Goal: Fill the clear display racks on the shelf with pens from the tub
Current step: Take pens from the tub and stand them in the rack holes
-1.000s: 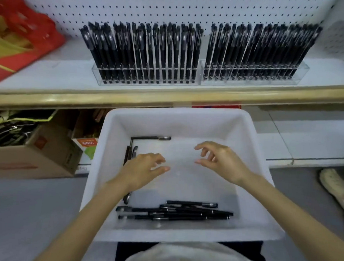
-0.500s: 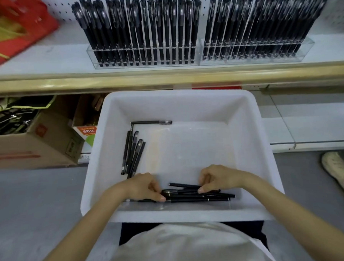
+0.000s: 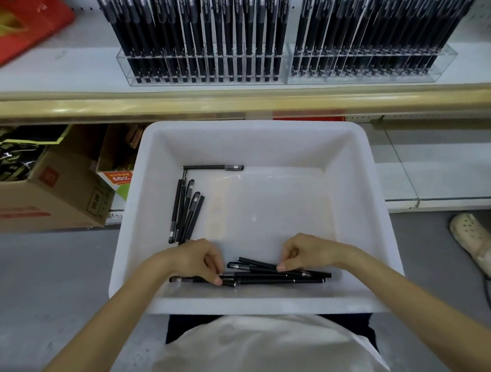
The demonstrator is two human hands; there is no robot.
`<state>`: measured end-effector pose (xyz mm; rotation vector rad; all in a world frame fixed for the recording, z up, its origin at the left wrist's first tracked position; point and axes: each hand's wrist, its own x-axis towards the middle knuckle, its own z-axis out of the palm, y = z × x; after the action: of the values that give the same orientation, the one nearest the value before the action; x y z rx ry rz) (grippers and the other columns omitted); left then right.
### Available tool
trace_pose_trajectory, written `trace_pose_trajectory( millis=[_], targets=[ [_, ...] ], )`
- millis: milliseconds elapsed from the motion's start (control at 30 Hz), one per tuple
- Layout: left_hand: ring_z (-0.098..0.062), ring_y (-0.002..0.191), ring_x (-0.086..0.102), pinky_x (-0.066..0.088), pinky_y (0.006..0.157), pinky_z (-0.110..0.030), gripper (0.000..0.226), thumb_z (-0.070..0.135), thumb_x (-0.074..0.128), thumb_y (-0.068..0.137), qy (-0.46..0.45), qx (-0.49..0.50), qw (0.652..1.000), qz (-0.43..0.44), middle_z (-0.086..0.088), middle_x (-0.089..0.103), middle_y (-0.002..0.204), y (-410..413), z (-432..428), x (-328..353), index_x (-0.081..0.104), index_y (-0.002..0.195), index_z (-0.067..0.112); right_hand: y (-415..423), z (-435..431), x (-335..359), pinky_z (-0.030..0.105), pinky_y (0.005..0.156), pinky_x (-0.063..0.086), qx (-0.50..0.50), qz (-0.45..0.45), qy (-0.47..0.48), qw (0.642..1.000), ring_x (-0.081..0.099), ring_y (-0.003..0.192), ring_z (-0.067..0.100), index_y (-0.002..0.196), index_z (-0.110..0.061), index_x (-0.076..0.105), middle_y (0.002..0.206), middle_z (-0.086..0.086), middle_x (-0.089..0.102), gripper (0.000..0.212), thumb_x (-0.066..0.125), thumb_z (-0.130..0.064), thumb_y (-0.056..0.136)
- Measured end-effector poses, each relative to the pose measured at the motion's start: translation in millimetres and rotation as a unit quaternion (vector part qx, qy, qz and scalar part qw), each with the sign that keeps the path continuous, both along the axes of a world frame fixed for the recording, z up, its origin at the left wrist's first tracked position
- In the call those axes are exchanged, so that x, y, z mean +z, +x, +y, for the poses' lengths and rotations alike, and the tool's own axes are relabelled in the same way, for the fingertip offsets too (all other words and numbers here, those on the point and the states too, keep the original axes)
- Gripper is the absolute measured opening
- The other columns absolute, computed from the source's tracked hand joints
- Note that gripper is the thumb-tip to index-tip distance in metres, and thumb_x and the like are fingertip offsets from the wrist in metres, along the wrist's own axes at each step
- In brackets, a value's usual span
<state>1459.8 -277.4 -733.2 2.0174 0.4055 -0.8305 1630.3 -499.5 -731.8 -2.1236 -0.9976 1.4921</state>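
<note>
Near pile of pens point(image 3: 271, 276): lies along the front wall of the tub point(image 3: 273, 301), not yet lifted. Left hand point(image 3: 194, 259) and right hand point(image 3: 304, 252), a second ago hovering spread above the tub floor, now pinch the pile's two ends with curled fingers. Gathering under way. Racks point(image 3: 204, 77) on the shelf point(image 3: 62, 73) look nearly full.

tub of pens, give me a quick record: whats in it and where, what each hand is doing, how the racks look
container: white tub, in front of the shelf
near wall: front pile of black pens, lying crosswise
left wall: left cluster, a few pens lying lengthwise
far wall: single pen, crosswise
left hand: fingers curled, pinching the front pile's left part
right hand: fingers curled, pinching the same pile further right
racks: left rack and right rack, both packed with standing pens
</note>
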Motion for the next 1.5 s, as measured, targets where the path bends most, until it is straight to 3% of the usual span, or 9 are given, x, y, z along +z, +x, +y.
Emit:
trace_pose_trajectory(
  millis=[267, 533, 767, 1000, 1200, 1300, 1400, 1500],
  targets=[
    [0.008, 0.070, 0.061, 0.047, 0.072, -0.010, 0.015, 0.019, 0.082, 0.074, 0.009, 0.016, 0.999, -0.028, 0.016, 0.067, 0.071, -1.6, -1.7, 0.7, 0.071, 0.079, 0.028, -2.4, 1.9, 2.2, 0.017, 0.065, 0.039, 0.016, 0.016, -0.022, 1.000, 0.050, 0.067, 0.006, 0.079, -0.015, 0.065, 0.072, -0.005, 0.057, 0.022, 0.071, -0.035, 0.084],
    [0.005, 0.076, 0.058, 0.044, 0.070, -0.008, 0.016, 0.026, 0.077, 0.078, 0.083, -0.008, 0.996, -0.043, 0.015, 0.066, 0.079, 0.3, -5.3, -1.0, 0.076, 0.094, 0.021, -4.6, 4.1, 5.4, 0.020, 0.064, 0.038, 0.032, 0.022, -0.032, 0.999, 0.048, 0.068, 0.010, 0.080, -0.011, 0.064, 0.076, 0.004, 0.056, 0.022, 0.072, -0.031, 0.084],
    [0.006, 0.075, 0.058, 0.038, 0.064, -0.001, 0.016, 0.022, 0.077, 0.079, 0.078, -0.003, 0.996, -0.038, 0.015, 0.066, 0.079, 0.6, -4.7, -0.7, 0.076, 0.095, 0.019, -8.3, 3.3, 1.7, 0.027, 0.070, 0.038, 0.023, 0.024, -0.042, 0.999, 0.049, 0.074, 0.015, 0.095, 0.002, 0.066, 0.081, 0.007, 0.056, 0.037, 0.074, -0.032, 0.082],
    [0.012, 0.069, 0.059, 0.042, 0.069, -0.003, 0.014, 0.018, 0.078, 0.078, 0.053, 0.008, 0.997, -0.047, 0.010, 0.071, 0.082, 2.8, -2.4, 2.3, 0.077, 0.092, 0.017, -9.4, 3.8, -3.6, 0.025, 0.063, 0.041, -0.021, 0.028, -0.037, 0.999, 0.052, 0.070, 0.014, 0.085, -0.011, 0.066, 0.074, 0.002, 0.059, 0.022, 0.078, -0.027, 0.078],
    [-0.002, 0.066, 0.061, 0.049, 0.067, -0.018, 0.009, 0.015, 0.075, 0.081, -0.018, 0.077, 0.995, -0.061, 0.005, 0.069, 0.071, 8.0, 10.0, 21.7, 0.072, 0.078, 0.023, -2.1, 6.8, 8.0, 0.019, 0.059, 0.040, -0.080, 0.024, 0.021, 0.996, 0.053, 0.061, 0.012, 0.070, -0.013, 0.064, 0.063, 0.001, 0.060, 0.018, 0.077, -0.021, 0.079],
    [-0.007, 0.069, 0.063, 0.051, 0.063, -0.020, 0.002, 0.012, 0.071, 0.085, -0.060, 0.147, 0.984, -0.086, -0.002, 0.070, 0.075, 15.6, 19.1, 43.6, 0.071, 0.083, 0.011, 7.1, 10.0, 26.4, 0.023, 0.054, 0.047, -0.147, 0.043, 0.063, 0.986, 0.059, 0.056, 0.014, 0.077, -0.009, 0.065, 0.064, 0.003, 0.061, 0.015, 0.067, -0.019, 0.088],
    [-0.013, 0.078, 0.068, 0.057, 0.071, -0.025, 0.007, 0.009, 0.069, 0.085, -0.095, 0.234, 0.957, -0.140, -0.008, 0.074, 0.084, 27.2, 25.4, 68.6, 0.065, 0.084, 0.004, 21.5, 13.6, 48.6, 0.020, 0.048, 0.044, -0.177, 0.012, 0.105, 0.979, 0.056, 0.051, 0.008, 0.087, -0.012, 0.071, 0.069, 0.002, 0.060, 0.013, 0.060, -0.015, 0.093],
    [-0.022, 0.087, 0.070, 0.058, 0.076, -0.027, 0.013, 0.008, 0.069, 0.083, -0.122, 0.298, 0.924, -0.209, -0.016, 0.073, 0.090, 42.5, 30.2, 91.0, 0.063, 0.086, -0.004, 39.7, 16.7, 70.2, 0.018, 0.052, 0.046, -0.221, 0.006, 0.148, 0.964, 0.057, 0.057, 0.007, 0.101, -0.006, 0.069, 0.078, 0.004, 0.062, 0.014, 0.057, -0.006, 0.093]
  ],
)
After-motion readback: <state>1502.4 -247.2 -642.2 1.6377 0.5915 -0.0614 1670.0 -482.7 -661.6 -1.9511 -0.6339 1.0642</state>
